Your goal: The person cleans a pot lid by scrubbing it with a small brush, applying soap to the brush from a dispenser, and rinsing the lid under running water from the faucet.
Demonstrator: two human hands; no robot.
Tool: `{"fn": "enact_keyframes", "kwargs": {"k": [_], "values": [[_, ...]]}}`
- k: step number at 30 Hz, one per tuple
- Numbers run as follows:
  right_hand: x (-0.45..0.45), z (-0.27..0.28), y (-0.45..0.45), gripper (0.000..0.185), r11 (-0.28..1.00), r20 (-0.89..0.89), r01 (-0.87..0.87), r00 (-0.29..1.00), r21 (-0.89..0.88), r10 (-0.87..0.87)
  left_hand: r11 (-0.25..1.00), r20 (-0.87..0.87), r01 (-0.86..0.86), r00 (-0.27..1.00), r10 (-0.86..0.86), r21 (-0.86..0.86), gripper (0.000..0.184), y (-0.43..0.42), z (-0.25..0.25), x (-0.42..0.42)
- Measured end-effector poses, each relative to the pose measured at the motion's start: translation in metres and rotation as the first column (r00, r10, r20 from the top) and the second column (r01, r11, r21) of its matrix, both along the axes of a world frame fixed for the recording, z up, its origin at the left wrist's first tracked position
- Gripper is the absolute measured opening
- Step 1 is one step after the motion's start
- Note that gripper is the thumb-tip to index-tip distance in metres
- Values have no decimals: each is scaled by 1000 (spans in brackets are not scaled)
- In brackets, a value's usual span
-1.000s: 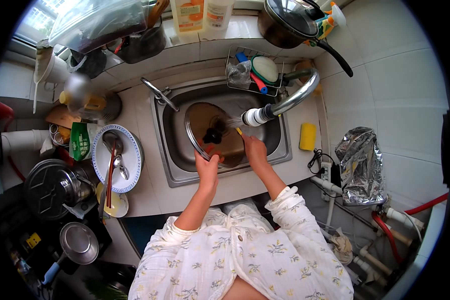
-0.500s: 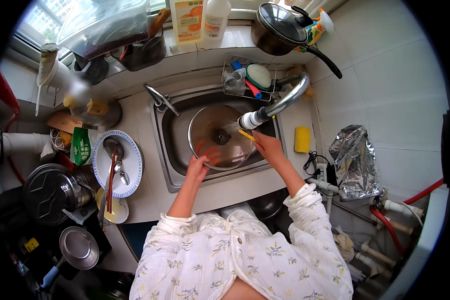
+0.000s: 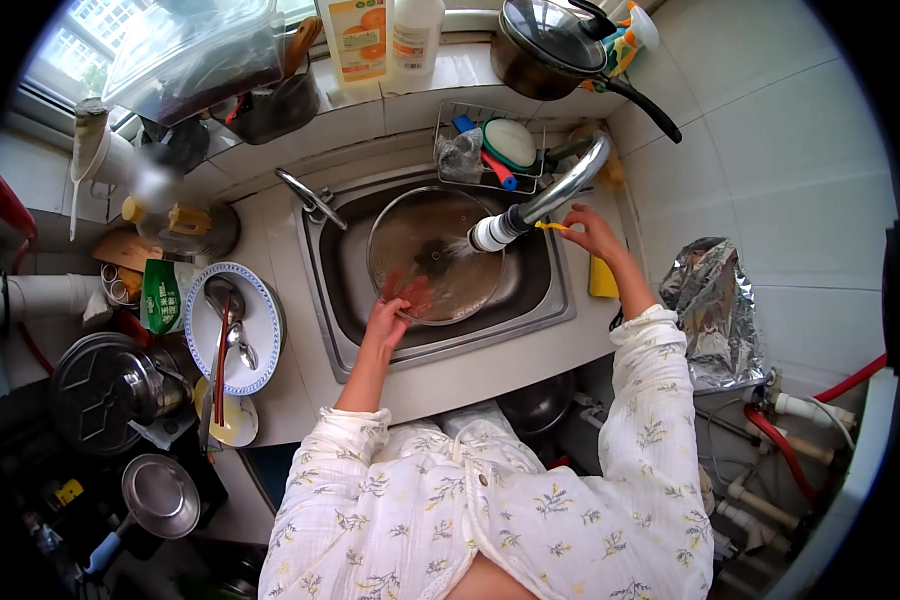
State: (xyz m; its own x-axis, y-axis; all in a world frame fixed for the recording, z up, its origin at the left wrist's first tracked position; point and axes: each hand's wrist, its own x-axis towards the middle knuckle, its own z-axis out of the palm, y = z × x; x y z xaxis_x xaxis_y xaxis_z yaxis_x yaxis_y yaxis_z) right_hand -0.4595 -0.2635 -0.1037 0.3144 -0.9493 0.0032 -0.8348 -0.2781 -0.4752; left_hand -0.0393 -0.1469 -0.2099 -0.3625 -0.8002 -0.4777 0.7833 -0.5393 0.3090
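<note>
A round clear glass lid [image 3: 435, 230] with a metal rim lies tilted over the sink basin [image 3: 532, 295]. My left hand [image 3: 395, 310] grips its near-left edge, thumb on the rim and fingers showing through the glass. Water sprays onto the lid from the white spout head of the curved faucet [image 3: 570, 185]. Beside the faucet, my right hand [image 3: 592, 232] is closed, fingertips pinching a slim yellow piece [image 3: 550, 226] whose kind I cannot make out.
A yellow sponge [image 3: 602, 278] sits right of the sink, partly behind my right forearm. A wire rack [image 3: 450, 118] holds brushes behind the basin. On the left stands a blue-rimmed bowl [image 3: 198, 330] with spoons and chopsticks. A lidded saucepan [image 3: 530, 60] rests on the ledge.
My right hand has moved from over the lid up and right, to beside the faucet, with the yellow piece. The lid, still in my left hand, has shifted slightly up and left in view.
</note>
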Motion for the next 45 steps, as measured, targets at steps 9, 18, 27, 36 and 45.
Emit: {"fn": "enact_keyframes", "kwargs": {"k": [9, 18, 27, 36, 45], "values": [[5, -20, -28, 20, 981, -10, 140, 990, 133, -140, 993, 553, 55, 833, 12, -105, 68, -9, 28, 28], [118, 32, 58, 15, 907, 433, 128, 846, 401, -311, 874, 969, 421, 151, 197, -243, 54, -3, 54, 18], [203, -36, 108, 23, 288, 288, -21, -7, 957, -958, 579, 794, 751, -123, 595, -317, 61, 16, 61, -26], [202, -40, 160, 7, 405, 378, -194, -162, 894, -912, 606, 956, 796, -187, 226, 13, 75, 56, 94, 3], [175, 9, 190, 14, 577, 598, -370, -69, 728, -798, 973, -127, -49, 989, 79, 225, 46, 29, 80, 43]]}}
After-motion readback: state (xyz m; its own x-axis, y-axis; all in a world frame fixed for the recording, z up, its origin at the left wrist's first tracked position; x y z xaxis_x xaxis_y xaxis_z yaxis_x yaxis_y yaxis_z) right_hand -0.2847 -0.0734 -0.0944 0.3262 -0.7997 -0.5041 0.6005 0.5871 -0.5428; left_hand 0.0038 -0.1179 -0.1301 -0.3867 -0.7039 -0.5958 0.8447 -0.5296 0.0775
